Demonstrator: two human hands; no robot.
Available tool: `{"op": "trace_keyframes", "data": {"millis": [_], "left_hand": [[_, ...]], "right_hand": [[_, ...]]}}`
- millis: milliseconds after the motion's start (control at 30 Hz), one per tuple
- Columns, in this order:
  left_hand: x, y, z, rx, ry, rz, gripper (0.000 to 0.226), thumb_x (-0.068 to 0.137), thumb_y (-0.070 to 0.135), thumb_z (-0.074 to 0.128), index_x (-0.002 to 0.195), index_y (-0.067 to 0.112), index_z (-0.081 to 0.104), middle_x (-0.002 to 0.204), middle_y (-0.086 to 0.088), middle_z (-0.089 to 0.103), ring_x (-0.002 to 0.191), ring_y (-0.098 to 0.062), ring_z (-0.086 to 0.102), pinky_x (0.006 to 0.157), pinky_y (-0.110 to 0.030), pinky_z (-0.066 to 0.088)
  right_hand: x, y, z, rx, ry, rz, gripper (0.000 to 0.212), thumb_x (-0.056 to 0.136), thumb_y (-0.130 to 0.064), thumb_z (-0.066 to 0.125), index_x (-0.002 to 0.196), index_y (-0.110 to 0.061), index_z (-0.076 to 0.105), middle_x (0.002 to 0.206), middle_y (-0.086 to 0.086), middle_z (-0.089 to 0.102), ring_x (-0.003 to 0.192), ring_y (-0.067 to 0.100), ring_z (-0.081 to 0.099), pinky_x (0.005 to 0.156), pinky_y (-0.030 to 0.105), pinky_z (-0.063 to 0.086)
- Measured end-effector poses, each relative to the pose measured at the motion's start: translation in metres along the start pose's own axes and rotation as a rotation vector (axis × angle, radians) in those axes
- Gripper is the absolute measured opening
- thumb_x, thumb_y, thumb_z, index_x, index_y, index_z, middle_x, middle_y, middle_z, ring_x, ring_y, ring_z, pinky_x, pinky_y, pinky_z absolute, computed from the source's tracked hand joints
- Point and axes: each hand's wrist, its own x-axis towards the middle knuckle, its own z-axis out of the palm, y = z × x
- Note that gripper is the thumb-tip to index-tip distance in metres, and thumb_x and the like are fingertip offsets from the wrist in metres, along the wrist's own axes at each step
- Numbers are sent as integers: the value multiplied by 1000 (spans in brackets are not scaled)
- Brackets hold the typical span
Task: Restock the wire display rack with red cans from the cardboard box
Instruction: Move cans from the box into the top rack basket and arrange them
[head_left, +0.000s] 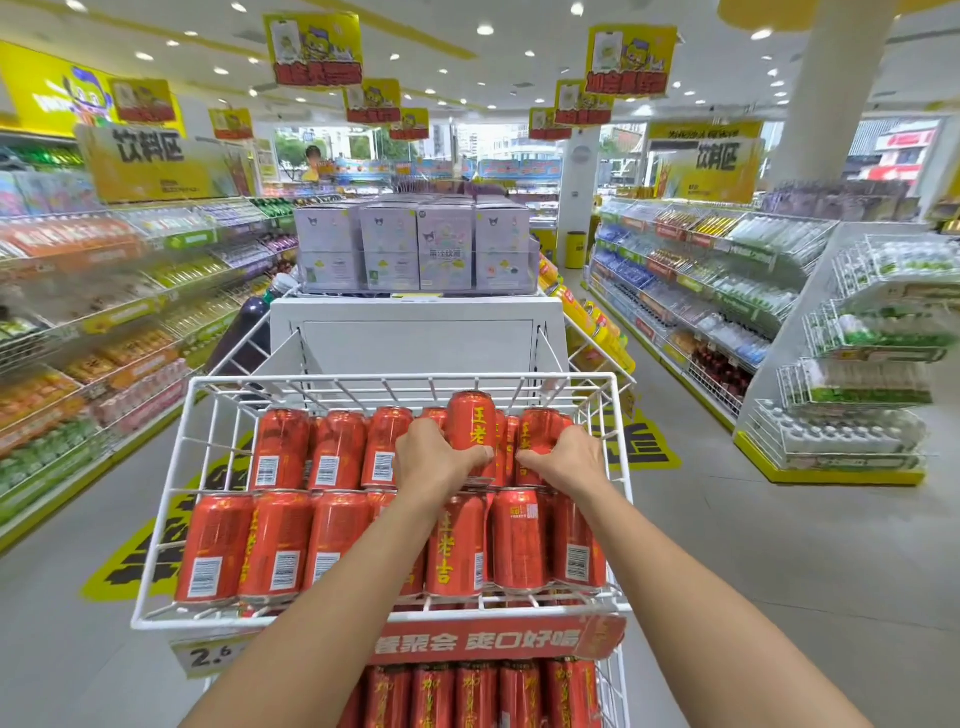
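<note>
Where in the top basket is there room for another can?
Bare patch: back-left corner, between the left wall of the wire basket and the leftmost back-row can. Front row is packed. Back right is crowded: left hand grips a raised can, right hand its neighbour.

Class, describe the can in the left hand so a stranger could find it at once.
Start at the white wire basket of red cans in the aisle. In its back row, right of centre, the left hand grips one can. It alone rises above its neighbours, yellow characters showing.
</note>
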Motion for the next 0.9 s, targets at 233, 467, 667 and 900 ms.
{"op": "trace_keyframes", "data": {"millis": [233, 467, 667, 900], "left_hand": [[-5, -14, -6, 83, 4, 21, 53, 68, 52, 91, 91, 11, 65, 89, -1, 68, 82, -21, 64, 66, -34, 47], [-4, -15, -7, 84, -37, 31, 53, 70, 52, 91, 86, 13, 58, 89, -5, 69, 84, -26, 68, 63, -34, 47], [-3, -15, -7, 70, -53, 28, 54, 70, 51, 91, 86, 13, 58, 91, -6, 69, 86, -26, 68, 62, -34, 46], [-15, -10, -33, 129, -53, 146, 54, 86, 55, 76, 106, 6, 61, 100, -6, 63, 95, -26, 58, 73, -35, 42]], "right_hand": [[1, 3, 7, -21, 35, 25, 62, 69, -64, 85, 89, -12, 58, 92, 11, 70, 90, 32, 68, 63, 34, 42], [-8, 4, 7, -54, 62, 6, 59, 76, -59, 84, 95, -9, 59, 94, 11, 67, 91, 34, 67, 65, 35, 44], [-9, 5, 7, -76, 64, -26, 55, 78, -60, 81, 79, -11, 56, 79, 7, 63, 77, 29, 64, 56, 32, 41], [-18, -4, -22, -94, 75, -208, 57, 89, -67, 61, 75, -12, 54, 76, 9, 62, 76, 33, 62, 65, 41, 53]]}}
